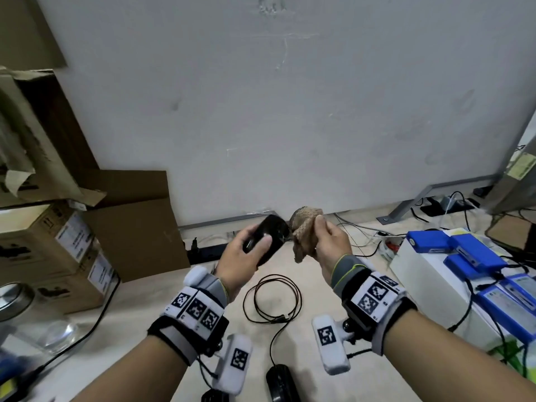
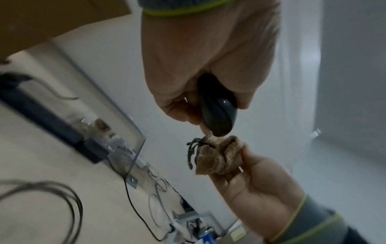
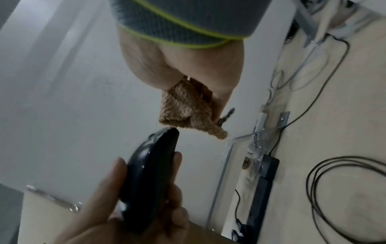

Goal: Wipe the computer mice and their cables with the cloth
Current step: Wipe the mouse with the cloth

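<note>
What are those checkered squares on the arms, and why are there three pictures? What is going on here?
These are a person's two hands, not a machine. The checkered squares sit on bands that carry small cameras on each wrist. The big picture comes from a camera on the person's head; the other two look along each hand from the wrists. The left hand holds a black mouse up in the air. The right hand holds a bunched brown cloth right at the mouse's tip, to wipe it. On the desk lie a coiled cable, another black mouse, blue packs and cardboard boxes.
</note>
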`<move>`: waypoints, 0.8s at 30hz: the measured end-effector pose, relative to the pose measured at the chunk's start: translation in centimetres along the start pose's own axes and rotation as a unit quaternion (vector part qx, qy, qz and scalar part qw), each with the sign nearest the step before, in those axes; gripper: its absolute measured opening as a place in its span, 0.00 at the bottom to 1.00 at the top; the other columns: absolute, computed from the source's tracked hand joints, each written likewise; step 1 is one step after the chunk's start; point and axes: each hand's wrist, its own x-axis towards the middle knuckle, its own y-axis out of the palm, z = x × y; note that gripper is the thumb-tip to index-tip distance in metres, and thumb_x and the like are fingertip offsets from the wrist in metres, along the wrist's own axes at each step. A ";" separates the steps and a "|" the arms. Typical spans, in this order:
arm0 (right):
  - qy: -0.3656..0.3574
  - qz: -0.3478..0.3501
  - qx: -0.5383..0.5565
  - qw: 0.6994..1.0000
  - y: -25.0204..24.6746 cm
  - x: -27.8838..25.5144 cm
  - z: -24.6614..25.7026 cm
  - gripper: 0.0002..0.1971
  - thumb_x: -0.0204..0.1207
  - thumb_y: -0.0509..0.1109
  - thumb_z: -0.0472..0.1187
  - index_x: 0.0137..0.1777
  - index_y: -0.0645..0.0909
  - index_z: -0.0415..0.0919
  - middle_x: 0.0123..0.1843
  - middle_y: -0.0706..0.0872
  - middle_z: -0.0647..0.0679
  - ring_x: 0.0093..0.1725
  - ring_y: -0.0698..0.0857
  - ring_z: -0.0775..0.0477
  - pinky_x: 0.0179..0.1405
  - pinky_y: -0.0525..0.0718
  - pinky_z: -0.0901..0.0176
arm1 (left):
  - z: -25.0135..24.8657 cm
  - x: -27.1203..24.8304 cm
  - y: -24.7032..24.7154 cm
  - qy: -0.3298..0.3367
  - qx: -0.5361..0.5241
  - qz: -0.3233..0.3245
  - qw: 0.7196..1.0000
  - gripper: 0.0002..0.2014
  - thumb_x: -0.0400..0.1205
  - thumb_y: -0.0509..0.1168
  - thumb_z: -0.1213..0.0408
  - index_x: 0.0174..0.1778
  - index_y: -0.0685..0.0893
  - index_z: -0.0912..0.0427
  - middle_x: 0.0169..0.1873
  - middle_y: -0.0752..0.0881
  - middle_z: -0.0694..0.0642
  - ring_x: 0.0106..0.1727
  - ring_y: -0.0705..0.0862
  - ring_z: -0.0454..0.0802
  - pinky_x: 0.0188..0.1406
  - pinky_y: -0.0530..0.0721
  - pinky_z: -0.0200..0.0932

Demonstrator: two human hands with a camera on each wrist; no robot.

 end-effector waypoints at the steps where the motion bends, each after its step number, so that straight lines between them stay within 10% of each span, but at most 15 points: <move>1: 0.022 0.002 0.047 0.999 0.2 -0.3 0.4 0.19 0.84 0.61 0.51 0.42 0.83 0.38 0.38 0.85 0.33 0.36 0.81 0.39 0.39 0.84 0.38 | -0.1 0.1 0.1 -0.047 -0.075 -0.007 0.996 0.07 0.83 0.65 0.60 0.56 0.82 0.47 0.46 0.85 0.52 0.38 0.81 0.44 0.31 0.74 0.36; 6: -0.061 0.058 0.014 0.996 2.2 -3.0 0.4 0.17 0.81 0.61 0.52 0.43 0.83 0.41 0.40 0.85 0.40 0.41 0.81 0.42 0.48 0.81 0.43 | -0.5 0.3 1.7 -0.152 -0.282 -0.008 0.947 0.10 0.86 0.58 0.59 0.49 0.82 0.59 0.33 0.87 0.56 0.29 0.83 0.47 0.30 0.76 0.41; 10: -0.219 0.093 -0.195 0.952 3.1 -6.8 -1.4 0.19 0.80 0.56 0.44 0.64 0.82 0.41 0.63 0.86 0.47 0.62 0.82 0.52 0.67 0.78 0.58 | -0.1 1.1 3.1 -0.139 -0.242 -0.054 0.959 0.16 0.86 0.57 0.56 0.60 0.82 0.62 0.52 0.90 0.63 0.51 0.90 0.55 0.45 0.86 0.47; 13: -0.286 0.147 -0.230 0.919 2.4 -8.5 -2.0 0.23 0.82 0.58 0.41 0.76 0.73 0.43 0.75 0.70 0.59 0.75 0.66 0.69 0.72 0.62 0.78 | -0.1 1.7 2.5 -0.122 -0.237 -0.082 0.960 0.20 0.87 0.56 0.54 0.71 0.76 0.61 0.58 0.87 0.66 0.52 0.88 0.58 0.43 0.85 0.47; 18: -0.189 0.052 -0.166 0.967 2.2 -4.8 -1.4 0.20 0.84 0.58 0.36 0.75 0.75 0.43 0.77 0.75 0.49 0.78 0.71 0.54 0.79 0.66 0.62 | 0.0 0.2 3.1 -0.103 -0.167 0.005 0.981 0.13 0.88 0.55 0.59 0.68 0.77 0.49 0.54 0.88 0.57 0.46 0.86 0.51 0.36 0.82 0.41; 24: -0.156 0.069 -0.139 0.975 3.3 -4.9 -0.4 0.16 0.83 0.61 0.38 0.67 0.83 0.47 0.64 0.87 0.49 0.64 0.84 0.52 0.70 0.79 0.54 | 1.3 -0.3 2.7 -0.039 -0.001 0.023 0.999 0.23 0.77 0.61 0.35 0.48 0.84 0.52 0.45 0.85 0.62 0.37 0.83 0.52 0.30 0.79 0.43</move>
